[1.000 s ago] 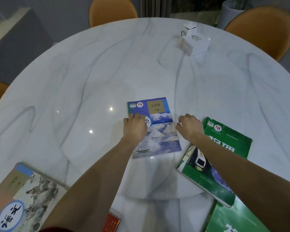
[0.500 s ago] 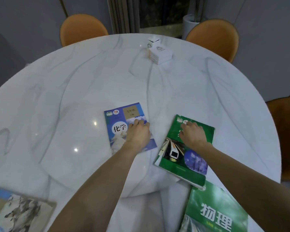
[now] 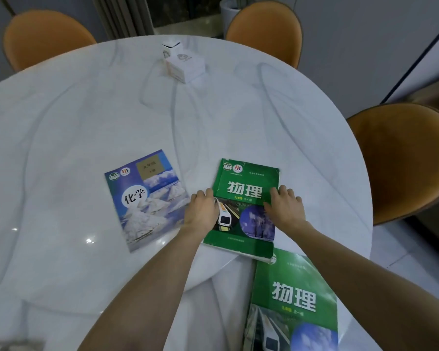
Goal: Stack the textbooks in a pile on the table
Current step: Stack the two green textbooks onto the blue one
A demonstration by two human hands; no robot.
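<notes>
Green cover under both hands: the left hand [image 3: 203,211] lies on the left edge of the green physics book [image 3: 243,198] at the lower centre of the frame, fingers curled at the spine side. The right hand [image 3: 284,207] lies on the right edge of the same book, fingers spread on the cover. Each grip is a loose, open-palmed hold bracketing the book from two sides; neither hand has closed round it, and the book lies flat on the tabletop [image 3: 86,122].

Just to the left of the left hand lies the blue chemistry book [image 3: 145,198], flat, cover up, slightly rotated, its right edge near the left hand. At the lower right of the frame a second green physics book [image 3: 294,300] lies flat, its upper corner tucked under or touching the lower edge of the first; which one cannot be told. A small white box [image 3: 185,65] stands well apart at the upper centre. Orange chairs [image 3: 403,160] surround the tabletop.

Step in hand, as judged: taking hold of the first green book to move it onto another. No pile exists yet. The next move calls for pinching both edges, lifting clear, and lowering the book squarely onto the blue book with edges aligned.
</notes>
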